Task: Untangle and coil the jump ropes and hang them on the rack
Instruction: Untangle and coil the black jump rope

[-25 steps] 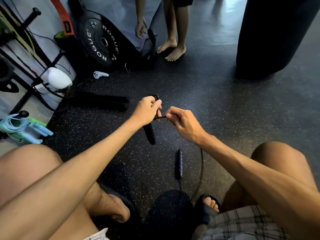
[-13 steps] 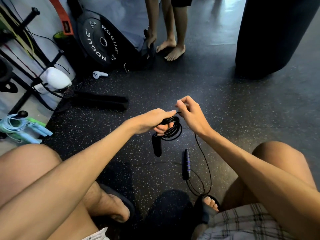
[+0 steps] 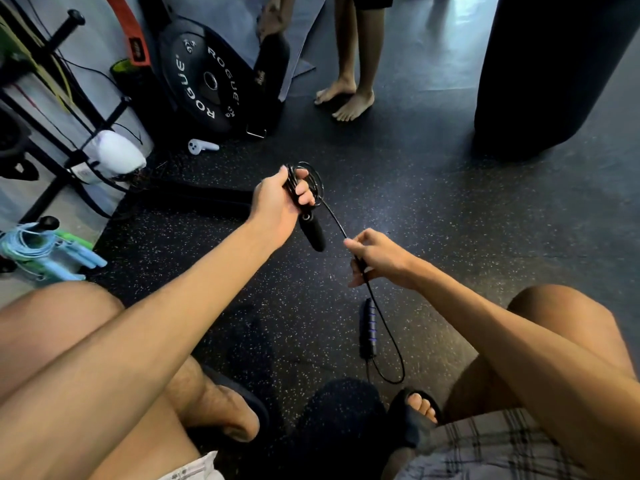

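Black speckled gym floor (image 3: pixel 450 237) here. Left hand (image 3: pixel 277 202) is curled tight around a small coil of the black jump rope (image 3: pixel 334 219), one handle (image 3: pixel 313 233) hanging just below the fist. Right hand (image 3: pixel 379 258) pinches the cord further down. The other handle (image 3: pixel 367 329) lies on the floor near the feet.

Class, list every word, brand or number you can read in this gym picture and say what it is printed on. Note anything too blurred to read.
"ROGUE": white letters on the black weight plate, along its left side.
"ROGUE": again on the same plate, along its right side.
Small marks near the plate's top and bottom: too small to read.
Dark label on the orange strap: blurred.
Label by the white object: blurred.
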`<move>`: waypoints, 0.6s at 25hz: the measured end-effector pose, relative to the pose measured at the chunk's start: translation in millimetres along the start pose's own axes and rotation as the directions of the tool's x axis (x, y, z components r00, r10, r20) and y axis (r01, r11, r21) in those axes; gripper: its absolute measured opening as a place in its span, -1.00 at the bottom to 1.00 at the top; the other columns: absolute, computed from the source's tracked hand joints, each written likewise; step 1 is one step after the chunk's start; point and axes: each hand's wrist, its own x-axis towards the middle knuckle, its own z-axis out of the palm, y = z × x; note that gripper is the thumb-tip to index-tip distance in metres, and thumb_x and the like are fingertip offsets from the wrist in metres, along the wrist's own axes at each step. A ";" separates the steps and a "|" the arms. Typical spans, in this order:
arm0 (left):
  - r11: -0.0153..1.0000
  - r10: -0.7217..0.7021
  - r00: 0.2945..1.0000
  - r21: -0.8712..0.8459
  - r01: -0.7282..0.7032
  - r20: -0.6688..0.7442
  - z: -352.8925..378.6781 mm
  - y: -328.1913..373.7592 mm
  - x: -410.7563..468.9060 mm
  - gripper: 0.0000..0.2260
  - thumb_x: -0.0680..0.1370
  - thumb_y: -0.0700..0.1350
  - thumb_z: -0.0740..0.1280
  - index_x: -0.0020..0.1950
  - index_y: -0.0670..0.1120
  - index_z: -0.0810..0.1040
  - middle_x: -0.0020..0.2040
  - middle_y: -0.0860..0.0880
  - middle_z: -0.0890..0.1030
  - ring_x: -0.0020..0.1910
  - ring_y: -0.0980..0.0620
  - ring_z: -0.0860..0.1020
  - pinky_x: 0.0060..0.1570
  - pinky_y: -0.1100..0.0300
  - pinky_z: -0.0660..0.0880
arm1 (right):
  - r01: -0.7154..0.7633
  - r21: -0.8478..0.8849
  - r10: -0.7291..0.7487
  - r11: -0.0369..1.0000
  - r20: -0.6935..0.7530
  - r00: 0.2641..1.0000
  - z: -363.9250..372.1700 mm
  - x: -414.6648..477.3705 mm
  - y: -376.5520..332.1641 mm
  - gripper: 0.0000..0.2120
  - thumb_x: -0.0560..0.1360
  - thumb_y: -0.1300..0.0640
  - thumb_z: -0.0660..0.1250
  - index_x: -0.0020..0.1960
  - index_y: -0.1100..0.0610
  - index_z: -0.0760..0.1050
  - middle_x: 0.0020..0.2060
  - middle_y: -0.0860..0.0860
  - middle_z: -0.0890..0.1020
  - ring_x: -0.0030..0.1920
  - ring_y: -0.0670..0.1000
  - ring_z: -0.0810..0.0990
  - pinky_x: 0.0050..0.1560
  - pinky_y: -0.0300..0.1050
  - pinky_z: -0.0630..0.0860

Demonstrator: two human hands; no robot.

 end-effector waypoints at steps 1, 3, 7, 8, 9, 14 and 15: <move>0.999 0.032 0.999 0.005 -0.032 -0.032 -2.6 0.6 1.9 -0.63 0.71 -0.07 -0.01 -0.11 -0.21 0.46 -0.48 0.01 0.34 -0.49 0.07 0.27 -0.27 0.17 0.28 | 0.017 -0.056 -0.016 0.998 0.023 1.000 0.5 -0.3 1.5 -0.72 0.65 0.05 0.23 -0.14 0.21 0.35 -0.32 0.25 0.51 -0.28 0.21 0.54 -0.05 0.44 0.59; 0.995 0.093 0.993 0.055 -0.089 -0.075 -7.5 1.9 5.0 -0.64 0.72 -0.07 0.01 -0.09 -0.22 0.47 -0.48 0.01 0.37 -0.49 0.07 0.31 -0.30 0.19 0.30 | 0.096 -0.151 -0.089 0.984 0.049 0.995 1.3 0.1 2.4 -0.79 0.64 0.12 0.27 -0.10 0.21 0.36 -0.35 0.21 0.55 -0.31 0.21 0.56 -0.12 0.35 0.63; 0.889 0.259 0.962 0.411 -0.204 -0.082 -14.8 -3.5 6.0 -0.68 0.70 -0.06 0.10 -0.09 -0.22 0.50 -0.41 -0.05 0.45 -0.47 0.04 0.41 -0.30 0.15 0.41 | 0.337 -0.297 -0.313 0.894 0.125 0.941 1.7 -1.1 -4.3 -0.84 0.62 0.17 0.29 -0.12 0.17 0.43 -0.41 0.08 0.54 -0.46 -0.01 0.47 -0.41 -0.12 0.45; 0.818 0.298 0.952 0.531 -0.221 -0.063 -14.4 -6.7 4.0 -0.68 0.69 -0.05 0.12 -0.08 -0.22 0.52 -0.40 -0.06 0.47 -0.46 0.03 0.44 -0.30 0.16 0.44 | 0.380 -0.325 -0.355 0.866 0.137 0.925 2.0 -2.5 -5.9 -0.84 0.63 0.17 0.28 -0.13 0.18 0.46 -0.41 0.05 0.54 -0.47 -0.08 0.44 -0.40 -0.21 0.40; 0.741 0.326 0.945 0.631 -0.229 -0.039 -13.9 -9.9 1.8 -0.68 0.69 -0.05 0.14 -0.08 -0.23 0.53 -0.39 -0.06 0.50 -0.46 0.03 0.47 -0.31 0.18 0.46 | 0.418 -0.350 -0.394 0.838 0.142 0.908 2.4 -4.3 -7.4 -0.83 0.63 0.17 0.27 -0.13 0.18 0.47 -0.40 0.01 0.52 -0.46 -0.14 0.42 -0.37 -0.27 0.37; 0.468 0.289 0.948 0.845 -0.260 0.131 -10.8 -23.0 -1.8 -0.68 0.65 -0.07 0.24 -0.13 -0.30 0.56 -0.38 -0.13 0.61 -0.46 0.02 0.57 -0.32 0.23 0.53 | 0.532 -0.414 -0.551 0.738 0.084 0.830 3.4 -12.3 -15.1 -0.78 0.66 0.11 0.21 -0.13 0.15 0.49 -0.41 -0.12 0.44 -0.43 -0.15 0.37 -0.35 -0.32 0.30; 0.386 0.269 0.949 0.885 -0.261 0.163 -10.4 -26.4 -2.0 -0.69 0.63 -0.07 0.26 -0.17 -0.27 0.57 -0.40 -0.10 0.62 -0.47 0.07 0.57 -0.32 0.26 0.52 | 0.541 -0.400 -0.566 0.740 0.065 0.822 2.4 -13.5 -16.6 -0.77 0.66 0.10 0.21 -0.12 0.14 0.50 -0.42 -0.13 0.44 -0.43 -0.15 0.38 -0.35 -0.32 0.29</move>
